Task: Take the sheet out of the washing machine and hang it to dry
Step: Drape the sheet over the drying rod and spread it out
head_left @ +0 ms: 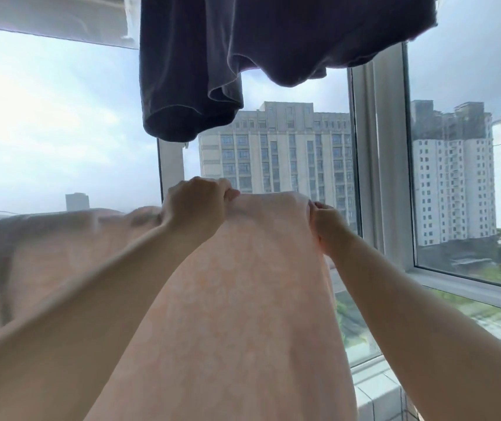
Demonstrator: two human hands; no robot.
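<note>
Both hands raised in front of the window: left hand and right hand each pinch the sheet's top edge. Sheet hangs below the dark garment, trailing left.

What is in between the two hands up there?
In the head view, the top edge of the pink sheet stretches between the left hand and right hand; both pinch it.

Sheet: pale peach-pink, faintly mottled pattern, fabric soft and creased. Raised in front of window, top edge bunched and pinched at two points, remainder draping downward and spreading left.
</note>
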